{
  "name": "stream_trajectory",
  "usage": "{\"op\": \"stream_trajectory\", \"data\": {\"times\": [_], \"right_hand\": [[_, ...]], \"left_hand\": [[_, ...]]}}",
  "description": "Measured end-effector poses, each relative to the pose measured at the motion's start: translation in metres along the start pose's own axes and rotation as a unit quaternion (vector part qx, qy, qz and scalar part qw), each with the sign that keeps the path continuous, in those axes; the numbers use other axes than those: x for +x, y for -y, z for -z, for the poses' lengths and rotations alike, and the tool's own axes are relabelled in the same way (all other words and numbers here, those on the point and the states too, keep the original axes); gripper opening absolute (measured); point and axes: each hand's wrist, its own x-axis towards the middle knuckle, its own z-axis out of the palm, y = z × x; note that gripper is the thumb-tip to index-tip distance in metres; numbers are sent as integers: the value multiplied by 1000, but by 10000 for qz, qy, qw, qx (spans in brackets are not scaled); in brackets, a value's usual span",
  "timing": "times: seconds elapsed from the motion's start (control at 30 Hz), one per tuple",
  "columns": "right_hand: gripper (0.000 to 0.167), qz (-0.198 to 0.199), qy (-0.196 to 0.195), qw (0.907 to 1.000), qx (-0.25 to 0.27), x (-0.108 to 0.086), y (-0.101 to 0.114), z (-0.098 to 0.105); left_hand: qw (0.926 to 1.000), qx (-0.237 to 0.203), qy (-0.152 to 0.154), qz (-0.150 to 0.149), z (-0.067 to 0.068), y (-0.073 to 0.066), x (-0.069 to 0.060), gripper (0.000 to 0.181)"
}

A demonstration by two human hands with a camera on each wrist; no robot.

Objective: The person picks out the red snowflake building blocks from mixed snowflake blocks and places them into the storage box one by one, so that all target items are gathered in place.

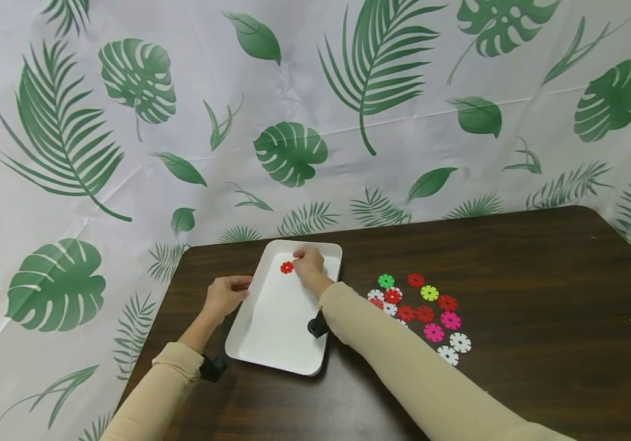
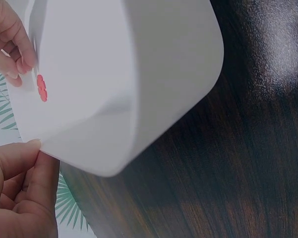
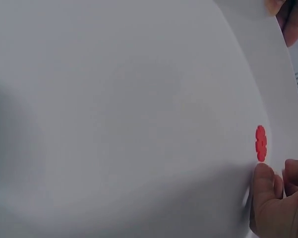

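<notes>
A white rectangular tray lies on the dark table. At its left edge my left hand pinches the rim between thumb and fingers, seen also in the left wrist view, where the hand is at the tray's corner. Inside, near the far end, lies a single red notched plastic disc. My right hand is over the tray just right of this disc, its fingers loosely bent. In the right wrist view, a fingertip is close by the disc; whether they touch I cannot tell. Nothing shows between those fingers.
Right of the tray, several notched discs lie spread on the dark wooden table: red discs, white discs, pink discs, a green disc and a yellow disc. My right sleeve partly covers them. A leaf-patterned cloth hangs behind.
</notes>
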Motion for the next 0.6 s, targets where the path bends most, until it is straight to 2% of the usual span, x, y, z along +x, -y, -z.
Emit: {"op": "stream_trajectory", "data": {"times": [0.2, 0.37, 0.6], "right_hand": [[19, 76, 143, 9997, 198, -2, 1, 5], [23, 191, 358, 9975, 579, -9, 4, 14], [25, 140, 787, 9860, 1466, -19, 14, 33]], "left_hand": [[10000, 9, -2, -11, -2, 1, 1, 30], [10000, 57, 26, -45, -3, 2, 1, 30], [9999, 104, 45, -41, 0, 0, -1, 31]]}}
